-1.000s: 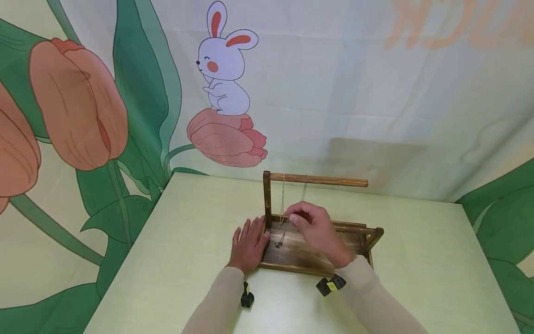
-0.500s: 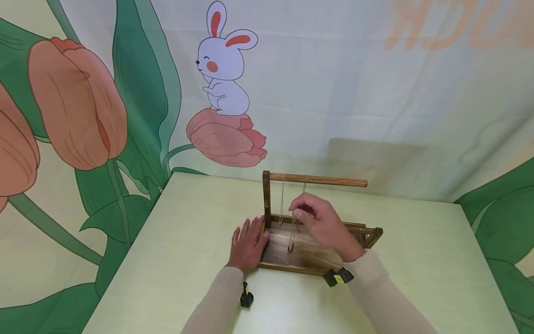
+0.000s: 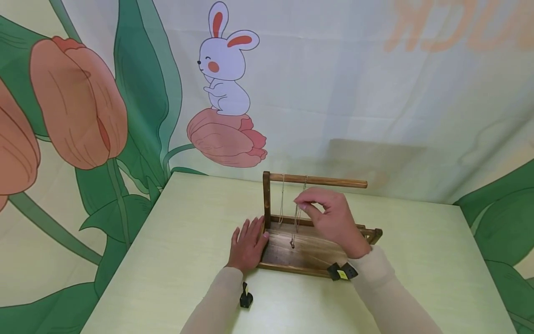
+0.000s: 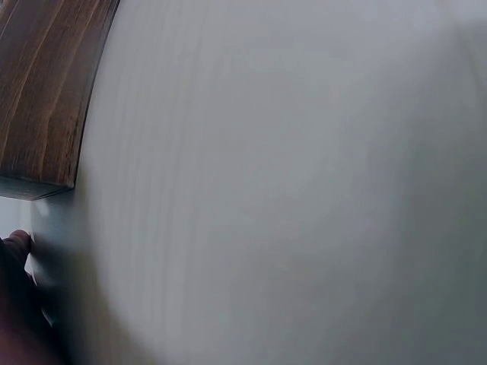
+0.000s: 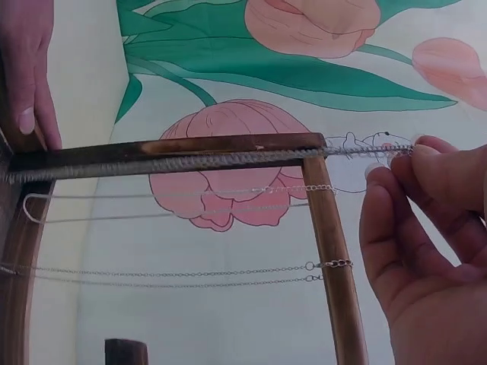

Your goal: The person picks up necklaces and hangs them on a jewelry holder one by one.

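My right hand (image 3: 329, 215) pinches a thin silver chain necklace (image 5: 228, 158) between thumb and fingertips. In the head view it dangles over the stand's tray, a small dark pendant (image 3: 292, 244) at its lower end. Two more chain necklaces hang from the upper bar (image 3: 325, 180) of the brown wooden jewelry stand (image 3: 308, 270); one shows clearly in the right wrist view as a looped chain (image 5: 190, 274). Flat at the stand's left end rests my left hand (image 3: 247, 246), fingers straight and spread. The left wrist view catches only a dark wooden corner (image 4: 49, 99) and a fingertip (image 4: 19, 243).
A lower bar (image 3: 369, 230) on a short post runs along the stand's right part, partly behind the right hand. The stand is on a pale table (image 3: 175, 260). Behind rises a curtain (image 3: 317, 93) printed with a rabbit and tulips.
My right hand has moved right and upward, taking the dangling necklace along toward the second hanging chain. The left hand has stayed in place.
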Demonstrator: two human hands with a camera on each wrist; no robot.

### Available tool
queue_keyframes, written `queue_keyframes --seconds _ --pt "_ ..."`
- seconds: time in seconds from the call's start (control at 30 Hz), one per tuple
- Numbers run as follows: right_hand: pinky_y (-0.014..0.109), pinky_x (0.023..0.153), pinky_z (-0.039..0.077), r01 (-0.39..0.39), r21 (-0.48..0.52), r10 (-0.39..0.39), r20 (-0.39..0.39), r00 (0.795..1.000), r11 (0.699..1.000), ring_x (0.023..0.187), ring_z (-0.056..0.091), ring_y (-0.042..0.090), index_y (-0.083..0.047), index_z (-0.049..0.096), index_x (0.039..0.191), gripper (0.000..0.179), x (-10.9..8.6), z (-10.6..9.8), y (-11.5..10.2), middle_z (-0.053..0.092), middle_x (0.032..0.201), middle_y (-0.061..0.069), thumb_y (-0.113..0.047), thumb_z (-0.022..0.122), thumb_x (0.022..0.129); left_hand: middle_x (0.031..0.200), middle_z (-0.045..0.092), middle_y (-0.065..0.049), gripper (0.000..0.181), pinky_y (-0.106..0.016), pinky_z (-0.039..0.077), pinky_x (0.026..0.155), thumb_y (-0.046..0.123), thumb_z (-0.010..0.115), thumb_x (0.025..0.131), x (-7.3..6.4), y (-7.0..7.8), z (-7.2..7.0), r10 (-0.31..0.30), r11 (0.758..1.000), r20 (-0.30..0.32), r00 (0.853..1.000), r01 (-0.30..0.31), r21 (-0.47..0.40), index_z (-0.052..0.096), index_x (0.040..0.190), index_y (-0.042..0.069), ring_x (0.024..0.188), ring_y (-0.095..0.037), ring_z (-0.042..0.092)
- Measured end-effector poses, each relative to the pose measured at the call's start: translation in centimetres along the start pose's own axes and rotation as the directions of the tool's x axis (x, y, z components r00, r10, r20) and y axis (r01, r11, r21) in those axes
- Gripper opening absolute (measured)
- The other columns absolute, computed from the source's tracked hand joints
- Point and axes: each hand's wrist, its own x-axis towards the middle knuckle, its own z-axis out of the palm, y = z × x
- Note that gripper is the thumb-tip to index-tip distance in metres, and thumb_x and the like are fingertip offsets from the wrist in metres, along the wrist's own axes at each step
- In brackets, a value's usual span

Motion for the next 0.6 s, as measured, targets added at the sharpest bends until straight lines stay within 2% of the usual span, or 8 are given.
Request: queue_keyframes --seconds 0.07,0.17,0.3,0.37,0.43,0.6 --pt "0.022 0.081 0.061 -0.068 0.058 0.069 -0.015 0.998 0.996 0.088 0.071 0.006 -0.004 0.081 0.098 0.016 -0.13 -0.01 -0.08 0.079 0.098 0.014 0.008 0.072 0.091 0.172 0.032 -0.008 0.06 -0.06 0.007 0.13 0.048 0.039 0.111 0.01 -0.08 0.08 0.0 1.0 -0.002 1.0 0.0 0.003 0.029 0.166 0.025 0.163 -0.034 0.018" --pt "0.023 0.08 0.062 -0.181 0.161 0.187 -0.02 0.982 0.97 0.087 0.072 0.007 0.0 0.079 0.101 0.012 -0.34 -0.09 -0.07 0.077 0.101 0.018 0.005 0.072 0.094 0.172 0.033 -0.009 0.06 -0.061 0.008 0.13 0.047 0.04 0.111 0.02 -0.17 0.17 0.007 1.0 -0.006 1.0 -0.007 0.004 0.03 0.166 0.024 0.163 -0.035 0.019" --pt "0.026 0.081 0.063 -0.259 0.253 0.272 -0.018 0.962 0.932 0.087 0.074 0.01 0.002 0.077 0.104 0.011 -0.55 -0.3 0.17 0.078 0.101 0.008 0.002 0.071 0.095 0.172 0.033 -0.009 0.061 -0.061 0.007 0.13 0.048 0.039 0.111 0.07 -0.21 0.18 0.007 1.0 -0.004 1.0 -0.007 0.005 0.029 0.166 0.025 0.164 -0.034 0.018" --pt "0.027 0.083 0.063 -0.269 0.274 0.284 -0.014 0.959 0.923 0.088 0.073 0.011 0.002 0.077 0.105 0.011 -0.57 -0.37 0.24 0.077 0.1 0.002 0.001 0.071 0.096 0.172 0.033 -0.008 0.061 -0.06 0.007 0.13 0.048 0.039 0.111 0.11 -0.24 0.19 0.006 1.0 -0.005 1.0 -0.006 0.004 0.029 0.166 0.025 0.164 -0.033 0.018" --pt "0.025 0.083 0.062 -0.258 0.262 0.27 -0.013 0.963 0.93 0.089 0.071 0.011 0.001 0.075 0.106 0.011 -0.54 -0.44 0.24 0.075 0.1 0.0 0.001 0.069 0.097 0.172 0.032 -0.007 0.061 -0.06 0.006 0.13 0.048 0.039 0.111 0.16 -0.26 0.2 0.004 1.0 -0.004 1.0 -0.004 0.003 0.029 0.166 0.026 0.164 -0.032 0.017" --pt "0.023 0.082 0.057 -0.174 0.215 0.175 0.015 0.984 0.961 0.088 0.063 0.016 0.007 0.065 0.106 0.009 -0.24 -0.52 0.01 0.064 0.099 0.014 0.006 0.058 0.102 0.173 0.031 -0.007 0.06 -0.06 0.006 0.131 0.048 0.04 0.111 0.2 -0.32 0.19 0.002 1.0 -0.002 1.0 -0.002 0.004 0.029 0.166 0.026 0.164 -0.032 0.017"
